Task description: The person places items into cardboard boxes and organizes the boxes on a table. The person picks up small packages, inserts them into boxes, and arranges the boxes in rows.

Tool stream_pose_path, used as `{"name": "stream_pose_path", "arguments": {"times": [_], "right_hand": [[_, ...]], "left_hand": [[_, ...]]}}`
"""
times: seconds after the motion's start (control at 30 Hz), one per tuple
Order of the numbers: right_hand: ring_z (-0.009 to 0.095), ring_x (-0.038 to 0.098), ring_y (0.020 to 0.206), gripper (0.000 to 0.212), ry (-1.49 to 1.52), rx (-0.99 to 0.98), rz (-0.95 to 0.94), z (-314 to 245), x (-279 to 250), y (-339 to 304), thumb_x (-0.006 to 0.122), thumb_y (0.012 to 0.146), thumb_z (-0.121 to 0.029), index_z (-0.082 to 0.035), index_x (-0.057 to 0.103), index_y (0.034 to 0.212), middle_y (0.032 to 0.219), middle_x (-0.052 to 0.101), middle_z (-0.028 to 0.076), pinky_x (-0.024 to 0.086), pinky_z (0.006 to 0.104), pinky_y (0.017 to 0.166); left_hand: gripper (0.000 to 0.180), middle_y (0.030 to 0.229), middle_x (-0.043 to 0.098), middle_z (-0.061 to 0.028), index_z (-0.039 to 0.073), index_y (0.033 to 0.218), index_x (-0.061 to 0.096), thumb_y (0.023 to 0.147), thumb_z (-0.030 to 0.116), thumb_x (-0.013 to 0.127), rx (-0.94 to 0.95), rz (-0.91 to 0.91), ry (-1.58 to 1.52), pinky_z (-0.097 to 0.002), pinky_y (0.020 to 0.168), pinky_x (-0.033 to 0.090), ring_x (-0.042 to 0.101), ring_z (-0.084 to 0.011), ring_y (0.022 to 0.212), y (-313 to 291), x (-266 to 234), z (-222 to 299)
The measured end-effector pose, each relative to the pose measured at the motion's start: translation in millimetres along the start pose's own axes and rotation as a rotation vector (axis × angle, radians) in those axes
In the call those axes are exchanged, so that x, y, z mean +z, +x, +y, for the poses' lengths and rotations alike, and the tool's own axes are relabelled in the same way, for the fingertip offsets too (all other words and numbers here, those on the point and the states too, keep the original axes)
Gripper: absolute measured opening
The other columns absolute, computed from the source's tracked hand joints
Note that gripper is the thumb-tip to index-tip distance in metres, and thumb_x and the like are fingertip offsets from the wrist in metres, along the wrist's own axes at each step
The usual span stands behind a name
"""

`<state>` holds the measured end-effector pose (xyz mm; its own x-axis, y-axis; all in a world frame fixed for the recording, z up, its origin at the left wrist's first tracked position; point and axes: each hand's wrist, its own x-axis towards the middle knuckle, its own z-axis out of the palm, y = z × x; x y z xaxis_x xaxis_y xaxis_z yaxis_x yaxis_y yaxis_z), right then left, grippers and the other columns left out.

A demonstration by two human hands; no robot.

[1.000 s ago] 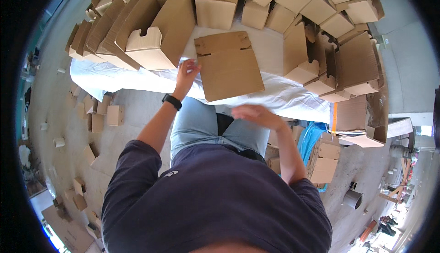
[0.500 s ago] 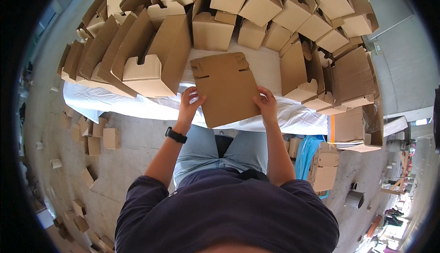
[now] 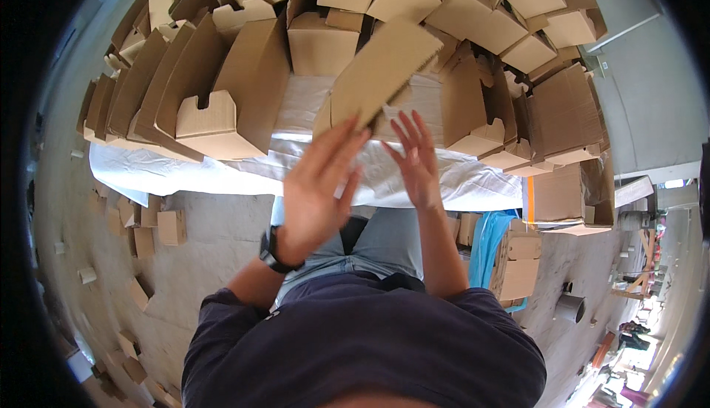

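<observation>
A brown cardboard piece (image 3: 384, 64) is tilted above the white-covered table in front of me, its outline smeared by motion. Against its near lower corner lie the outstretched fingertips of my left hand (image 3: 318, 179); the thumb stands apart from them. Whether those fingers bear its weight I cannot tell. My right hand (image 3: 416, 160) is raised just right of the cardboard, fingers spread, with a gap between it and the piece. On my left wrist is a black watch (image 3: 275, 253).
Folded cardboard boxes (image 3: 211, 116) line the table's left side, and more boxes (image 3: 481, 116) stand on the right. Others are piled at the back. White cloth (image 3: 177, 175) drapes the front edge. A blue plastic bag (image 3: 484, 249) hangs below right. Loose boxes (image 3: 171, 228) lie on the floor.
The cardboard was held flat by both hands at its sides. Now it is turned, tilted and farther from me. My right hand has let go; my left has risen toward the middle.
</observation>
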<state>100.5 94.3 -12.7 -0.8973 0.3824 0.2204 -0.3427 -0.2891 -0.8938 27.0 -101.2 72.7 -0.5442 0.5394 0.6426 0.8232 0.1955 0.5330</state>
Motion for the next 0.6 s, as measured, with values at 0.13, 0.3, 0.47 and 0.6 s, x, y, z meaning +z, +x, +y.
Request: {"name": "stream_pose_path", "arguments": {"times": [0.13,0.3,0.47,0.6], "right_hand": [[0.026,0.023,0.144,0.081,0.199,0.048,-0.035,9,26,-13,0.053,0.095,-0.047,-0.012,0.011,0.154,0.157,0.020,0.010,0.023,0.0456,0.115],[0.020,0.035,0.135,0.061,0.164,0.174,0.143,11,33,-19,0.045,0.102,-0.035,-0.012,0.017,0.152,0.148,0.032,0.007,0.035,0.0392,0.108],[0.015,0.048,0.119,0.048,0.003,0.167,0.256,-2,41,-12,0.042,0.104,-0.031,-0.011,0.029,0.145,0.136,0.043,0.007,0.049,0.0315,0.090],[0.014,0.050,0.115,0.047,-0.172,0.079,0.236,-8,47,-5,0.040,0.104,-0.031,-0.007,0.031,0.144,0.134,0.045,0.007,0.052,0.0293,0.084]], "left_hand": [[0.060,0.137,0.049,-0.0201,-0.002,0.139,0.041,0.088,0.021,0.063,-0.006,-0.187,-0.072,-0.0384,0.093,0.049,0.053,-0.0345,0.119,-14,35,7],[0.066,0.140,0.044,-0.0241,-0.004,0.141,0.038,0.089,0.028,0.064,-0.140,-0.259,-0.094,-0.0416,0.103,0.041,0.044,-0.0392,0.129,-24,53,-20],[0.074,0.144,0.040,-0.0261,-0.006,0.140,0.037,0.087,0.037,0.067,-0.182,-0.327,-0.103,-0.0439,0.106,0.039,0.039,-0.0408,0.134,-30,60,-26],[0.071,0.142,0.042,-0.0261,-0.004,0.141,0.036,0.088,0.030,0.067,-0.221,-0.326,-0.121,-0.0405,0.102,0.042,0.047,-0.0397,0.128,-20,52,-24]]}}
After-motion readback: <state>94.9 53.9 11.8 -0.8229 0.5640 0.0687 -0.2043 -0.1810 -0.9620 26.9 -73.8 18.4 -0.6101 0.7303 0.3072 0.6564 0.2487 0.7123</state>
